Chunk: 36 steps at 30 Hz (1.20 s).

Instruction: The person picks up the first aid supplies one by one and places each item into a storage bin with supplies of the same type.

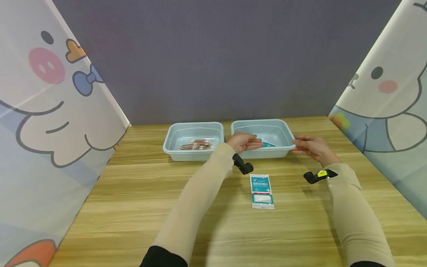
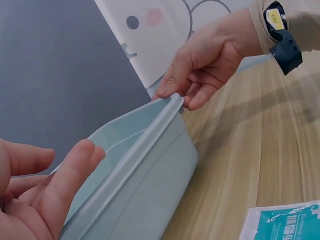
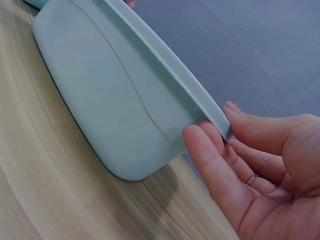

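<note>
On the table stands a pale blue plastic basin [image 1: 277,152], with a teal-and-white packet [image 1: 268,144] partly visible inside. My right hand [image 1: 311,148] pinches this basin's right front corner; in the right wrist view, the thumb lies above the rim [image 3: 200,102] and fingers below it. My left hand [image 1: 245,142] is over the basin's left front part, fingers extended and loosely bent. The left wrist view shows nothing between the left thumb and fingers [image 2: 70,175]; whether they touch the rim I cannot tell. Another teal-and-white packet [image 1: 261,191] lies flat on the table in front.
A second pale blue basin [image 1: 190,156] stands close on the left, holding several brown-and-white sticks [image 1: 198,144], perhaps cotton swabs. Behind both basins rises a dark grey panel [image 1: 213,66]. Cartoon-printed panels flank the wooden table [image 1: 140,207].
</note>
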Available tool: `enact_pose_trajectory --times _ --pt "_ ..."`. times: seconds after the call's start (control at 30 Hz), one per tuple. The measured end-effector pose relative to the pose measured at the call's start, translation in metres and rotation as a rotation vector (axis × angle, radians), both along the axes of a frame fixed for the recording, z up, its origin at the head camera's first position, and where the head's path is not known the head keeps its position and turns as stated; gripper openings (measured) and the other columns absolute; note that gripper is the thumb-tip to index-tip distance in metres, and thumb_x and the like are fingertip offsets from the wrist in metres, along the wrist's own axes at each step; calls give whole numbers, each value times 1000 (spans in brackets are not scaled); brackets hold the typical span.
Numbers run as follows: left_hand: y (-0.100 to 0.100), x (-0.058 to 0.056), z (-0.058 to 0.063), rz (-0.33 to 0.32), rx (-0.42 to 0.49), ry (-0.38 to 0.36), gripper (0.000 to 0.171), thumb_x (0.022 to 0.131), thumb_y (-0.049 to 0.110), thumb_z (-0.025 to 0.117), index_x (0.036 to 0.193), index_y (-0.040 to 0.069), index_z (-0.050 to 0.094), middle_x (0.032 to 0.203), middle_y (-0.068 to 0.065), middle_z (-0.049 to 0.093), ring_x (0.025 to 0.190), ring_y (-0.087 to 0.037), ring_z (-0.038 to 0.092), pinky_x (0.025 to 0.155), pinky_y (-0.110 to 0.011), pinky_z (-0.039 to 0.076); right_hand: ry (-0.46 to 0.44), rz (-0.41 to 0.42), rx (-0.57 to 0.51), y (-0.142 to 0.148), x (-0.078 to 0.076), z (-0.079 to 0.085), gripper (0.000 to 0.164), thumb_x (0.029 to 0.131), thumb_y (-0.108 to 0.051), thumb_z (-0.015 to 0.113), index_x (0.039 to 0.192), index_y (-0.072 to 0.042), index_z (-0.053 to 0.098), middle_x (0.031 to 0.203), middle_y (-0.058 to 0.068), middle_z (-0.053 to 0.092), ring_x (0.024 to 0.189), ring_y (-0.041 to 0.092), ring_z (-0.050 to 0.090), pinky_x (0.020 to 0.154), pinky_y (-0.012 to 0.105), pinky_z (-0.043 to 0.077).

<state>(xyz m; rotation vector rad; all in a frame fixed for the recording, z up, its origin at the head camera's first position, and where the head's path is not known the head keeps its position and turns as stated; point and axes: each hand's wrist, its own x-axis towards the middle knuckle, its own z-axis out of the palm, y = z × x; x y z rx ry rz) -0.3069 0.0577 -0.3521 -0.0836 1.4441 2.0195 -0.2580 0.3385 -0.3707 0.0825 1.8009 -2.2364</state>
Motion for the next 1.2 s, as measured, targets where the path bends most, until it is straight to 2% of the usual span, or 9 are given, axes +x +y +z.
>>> enact_pose_trajectory --times 0.17,0.3,0.43,0.53,0.63,0.8,0.97,1.1,1.2 --pt "-4 2 -1 -1 24 42 44 104 2 51 145 -9 41 133 -31 55 121 -37 57 94 -36 57 12 -11 10 0 -1 -3 26 99 6 55 93 -13 72 87 9 72 73 18 72 72 28 63" --pt "-12 13 -8 -12 23 74 36 102 2 56 136 -9 53 129 -29 59 116 -35 62 89 -35 60 6 2 29 -3 -2 -10 26 99 6 54 94 -13 71 87 9 72 73 18 72 72 29 63" --pt "-18 30 -12 -103 25 139 31 102 5 57 130 -7 60 126 -27 62 108 -30 67 91 -38 59 7 15 21 -4 -3 -13 26 100 7 53 94 -12 70 86 10 71 73 19 72 72 30 63" --pt "-24 41 -13 -189 21 200 34 102 6 57 132 -10 57 119 -25 66 100 -26 71 92 -41 58 15 3 7 -4 -2 -12 25 99 7 53 94 -11 69 86 11 71 72 19 72 71 30 63" --pt "-33 49 -17 -241 -6 232 36 101 5 57 133 -14 54 111 -23 69 92 -24 72 90 -42 59 22 -5 14 -2 -3 -9 24 99 7 54 94 -11 69 86 11 71 72 19 71 71 29 63" --pt "-49 54 -34 -280 -99 217 35 101 3 56 130 -17 55 97 -19 71 87 -26 73 87 -43 60 20 -7 46 -4 -2 -9 21 99 6 56 96 -10 69 87 11 71 74 20 72 73 30 63" --pt "-58 54 -49 -278 -212 212 31 99 1 57 123 -18 59 88 -15 71 83 -27 73 80 -40 62 22 -1 35 -4 -2 -8 22 99 7 54 96 -10 68 87 11 71 73 19 72 73 30 63" --pt "-58 53 -63 -289 -270 190 23 98 0 58 112 -18 63 89 -20 72 76 -24 73 75 -37 63 19 2 42 -4 -3 -5 15 99 7 54 108 -1 63 88 11 70 74 19 72 73 30 63" --pt "-56 54 -72 -299 -295 167 17 98 0 58 103 -14 65 84 -20 71 71 -23 72 71 -35 64 18 6 58 -5 -3 -3 17 100 6 54 116 3 58 88 11 70 74 19 72 73 30 63"
